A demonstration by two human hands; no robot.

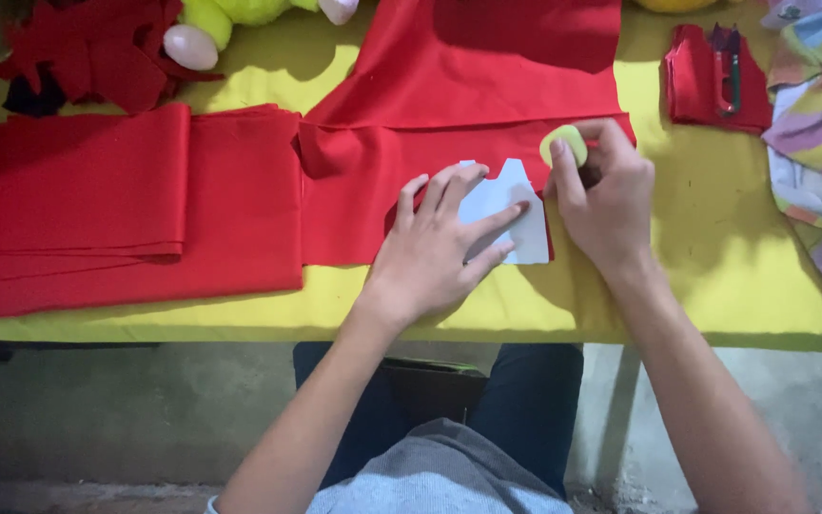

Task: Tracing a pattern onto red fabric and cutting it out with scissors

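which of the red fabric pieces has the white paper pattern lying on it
The middle red cloth, directly under both hands, carries the white paper pattern. The folded red stack at left and the small folded red piece at upper right have no paper on them.

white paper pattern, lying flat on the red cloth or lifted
Flat. The white paper pattern lies on the red cloth, pressed down by the left hand with fingers spread; no edge looks raised.
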